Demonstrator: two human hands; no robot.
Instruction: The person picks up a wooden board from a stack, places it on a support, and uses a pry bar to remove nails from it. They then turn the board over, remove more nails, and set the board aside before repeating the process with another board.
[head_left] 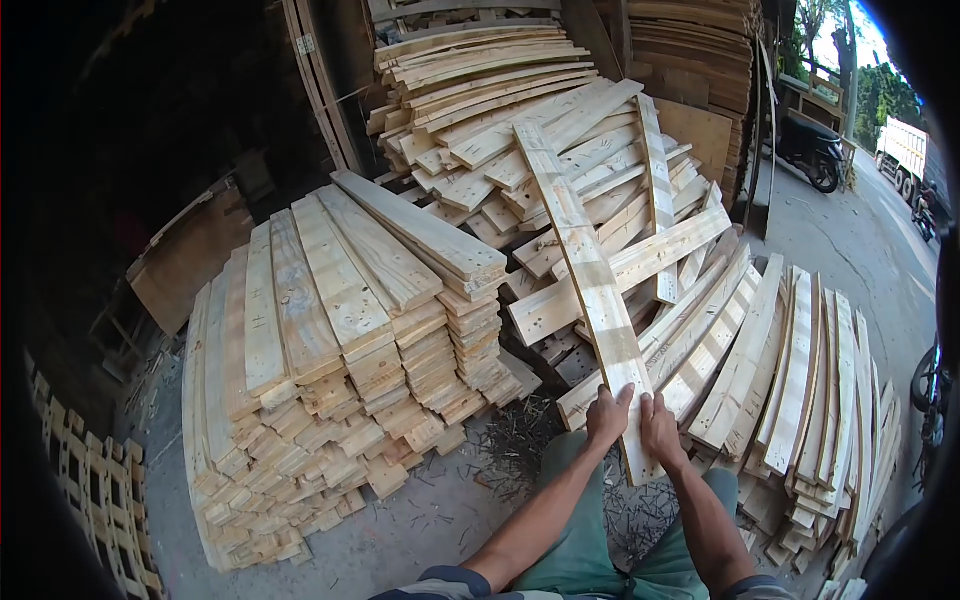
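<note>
A long wooden plank (pixel 583 255) with darker bands across it stretches away from me, its near end between my two hands. My left hand (pixel 607 417) grips the plank's left edge, thumb on top. On the opposite edge, my right hand (pixel 660 430) is closed round the wood; its fingertips underneath are hidden. The plank's far part lies over a loose heap of boards (pixel 600 160), crossing above another board (pixel 690 245) that slants up to the right.
A neat stack of planks (pixel 345 320) stands to my left, with more boards (pixel 790 370) leaning at right. Scattered nails (pixel 515 440) cover the floor by my legs. Pallets (pixel 95 490) lie lower left. A motorcycle (pixel 810 150) and a truck (pixel 902 155) are by the road.
</note>
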